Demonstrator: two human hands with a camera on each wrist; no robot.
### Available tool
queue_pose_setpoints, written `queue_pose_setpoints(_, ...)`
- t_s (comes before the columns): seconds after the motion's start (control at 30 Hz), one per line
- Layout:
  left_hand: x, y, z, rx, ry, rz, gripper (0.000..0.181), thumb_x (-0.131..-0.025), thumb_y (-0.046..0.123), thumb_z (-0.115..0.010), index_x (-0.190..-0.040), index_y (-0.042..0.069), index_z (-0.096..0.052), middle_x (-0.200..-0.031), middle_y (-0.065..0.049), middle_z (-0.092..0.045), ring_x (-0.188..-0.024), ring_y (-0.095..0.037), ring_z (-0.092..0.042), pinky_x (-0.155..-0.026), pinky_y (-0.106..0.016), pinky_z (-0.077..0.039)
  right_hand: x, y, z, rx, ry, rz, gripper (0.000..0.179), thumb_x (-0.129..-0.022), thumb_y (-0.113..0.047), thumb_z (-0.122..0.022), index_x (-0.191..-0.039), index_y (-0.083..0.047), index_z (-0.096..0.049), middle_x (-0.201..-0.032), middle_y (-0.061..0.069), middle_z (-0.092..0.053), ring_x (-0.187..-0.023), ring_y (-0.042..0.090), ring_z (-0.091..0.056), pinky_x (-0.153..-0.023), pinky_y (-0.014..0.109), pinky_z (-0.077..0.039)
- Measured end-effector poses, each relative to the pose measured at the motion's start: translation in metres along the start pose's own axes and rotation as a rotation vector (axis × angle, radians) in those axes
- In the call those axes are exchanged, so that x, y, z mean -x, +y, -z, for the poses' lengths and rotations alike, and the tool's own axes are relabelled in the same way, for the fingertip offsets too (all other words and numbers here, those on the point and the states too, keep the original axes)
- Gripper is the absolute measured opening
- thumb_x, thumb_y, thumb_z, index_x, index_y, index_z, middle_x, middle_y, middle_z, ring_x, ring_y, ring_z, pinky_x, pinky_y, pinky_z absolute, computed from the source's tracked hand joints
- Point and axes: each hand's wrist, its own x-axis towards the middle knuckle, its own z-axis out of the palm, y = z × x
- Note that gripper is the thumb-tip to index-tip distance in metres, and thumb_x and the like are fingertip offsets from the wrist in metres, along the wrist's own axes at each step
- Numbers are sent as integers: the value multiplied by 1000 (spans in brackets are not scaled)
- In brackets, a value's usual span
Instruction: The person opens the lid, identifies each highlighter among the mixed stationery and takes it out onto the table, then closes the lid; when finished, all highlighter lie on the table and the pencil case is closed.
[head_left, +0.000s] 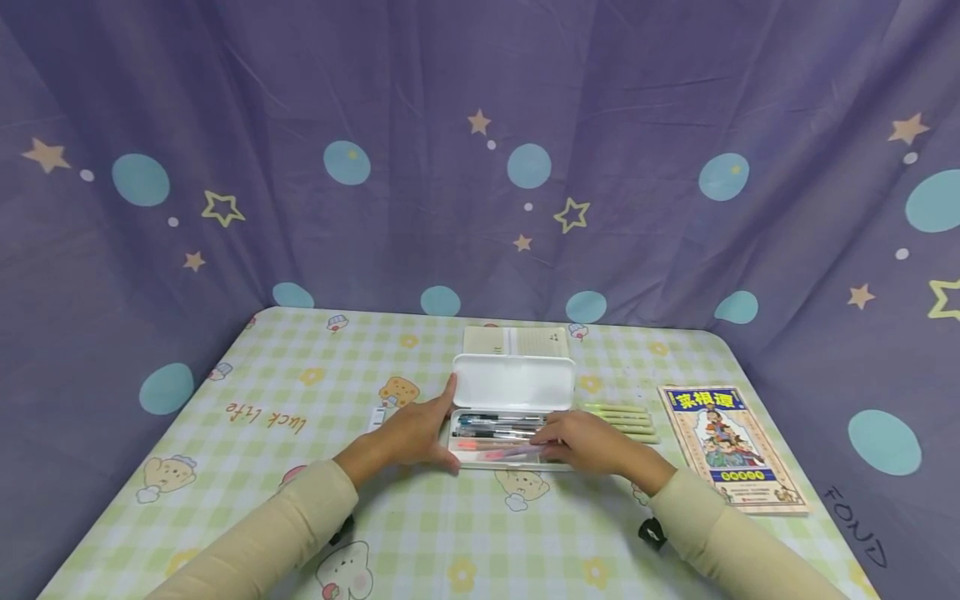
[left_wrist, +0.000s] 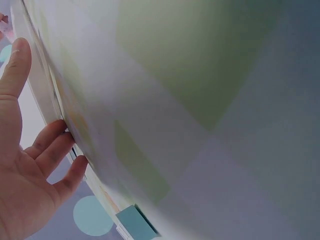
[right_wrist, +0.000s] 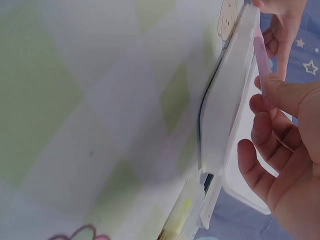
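Observation:
A white pencil case [head_left: 513, 383] lies with its lid raised at the back. Several dark and clear pens [head_left: 495, 423] lie along its rear half. In front of them is an orange-pink highlighter [head_left: 472, 445]. My right hand [head_left: 588, 442] is over the case's right part and pinches a slim pink highlighter [right_wrist: 262, 57] between thumb and fingers, its far end pointing left. At the case's left end rests my left hand [head_left: 412, 429], thumb stretched to the front corner. In the left wrist view, the other fingertips [left_wrist: 60, 125] touch the case's side.
Several yellow-green highlighters [head_left: 626, 421] lie just right of the case. Farther right is a colourful book [head_left: 735, 450]. A pale notebook [head_left: 517, 341] lies behind the lid. A small teal-and-white block [left_wrist: 136, 223] sits left of the case. A checkered cloth [head_left: 405, 533] covers the table.

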Motion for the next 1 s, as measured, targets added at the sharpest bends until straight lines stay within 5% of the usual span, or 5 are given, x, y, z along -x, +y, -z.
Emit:
queue_pose_setpoints(0.47,-1,-2,-1,3,-2,1,149,-63,66,-87,-163,5,6,-138,-8,-64,-124,-26,-64,-108,-42,-48,22,24,8,-9,87,-36,21,-93,-9,-73,-111,-17,-78,-95,-5,-71,-81,3,-59,-74,26,-52)
queue_pose_setpoints(1.0,0,-1,0,7,-7,3,149,-64,64,-87,-163,4,5,-140,-10,-63,-125,-27,-63,-109,-43,-48,50,57,27,-17,159,-166,22,-94,-10,-72,-113,-19,-79,-86,-10,-65,-67,-3,-44,-62,21,-42)
